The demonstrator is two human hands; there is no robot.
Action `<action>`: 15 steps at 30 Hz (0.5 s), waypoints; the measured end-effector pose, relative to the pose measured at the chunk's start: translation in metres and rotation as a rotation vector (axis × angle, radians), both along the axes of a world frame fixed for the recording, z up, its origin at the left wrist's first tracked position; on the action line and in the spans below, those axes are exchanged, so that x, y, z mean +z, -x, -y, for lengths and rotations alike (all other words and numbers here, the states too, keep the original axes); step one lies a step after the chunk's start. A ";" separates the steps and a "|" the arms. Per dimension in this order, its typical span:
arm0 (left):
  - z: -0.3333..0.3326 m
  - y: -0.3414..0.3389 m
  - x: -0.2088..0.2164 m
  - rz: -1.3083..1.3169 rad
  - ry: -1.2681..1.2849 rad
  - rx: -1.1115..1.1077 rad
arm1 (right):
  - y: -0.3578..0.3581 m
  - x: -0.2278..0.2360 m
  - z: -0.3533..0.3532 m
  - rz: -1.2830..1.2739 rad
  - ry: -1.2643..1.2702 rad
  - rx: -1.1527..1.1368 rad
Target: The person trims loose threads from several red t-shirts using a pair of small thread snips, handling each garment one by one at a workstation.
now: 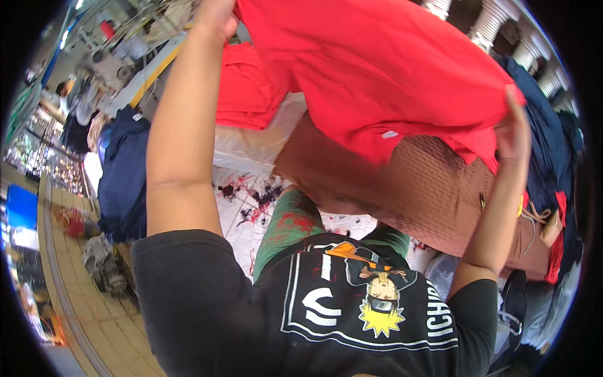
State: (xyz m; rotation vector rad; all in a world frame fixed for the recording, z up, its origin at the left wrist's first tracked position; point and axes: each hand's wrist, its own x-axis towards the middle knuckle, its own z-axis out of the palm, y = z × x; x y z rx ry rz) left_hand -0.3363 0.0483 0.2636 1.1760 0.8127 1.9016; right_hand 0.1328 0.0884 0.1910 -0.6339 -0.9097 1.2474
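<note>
A red garment (377, 69) is stretched between my two raised hands, above a surface covered with brown textured cloth (377, 182). My left hand (220, 19), at the top of the view, is closed on its left end; part of that hand is cut off by the frame. On the right, my right hand (515, 132) grips the other edge, fingers curled over the cloth. A small white label (389, 134) shows near the garment's hanging lower edge. Folded red cloth (248, 88) lies in a stack beside my left forearm, on clear plastic (254, 147).
Navy cloth (125, 169) is heaped at the left, and more navy cloth (540, 132) hangs at the right. A small dark and yellow object (482, 200) lies on the brown cover. Thread scraps (264, 195) litter the tiled floor. A person (63, 91) is far left.
</note>
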 end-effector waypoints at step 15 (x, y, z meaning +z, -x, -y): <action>0.073 0.226 0.015 -0.454 0.268 0.223 | 0.158 0.090 -0.138 0.658 -0.281 0.213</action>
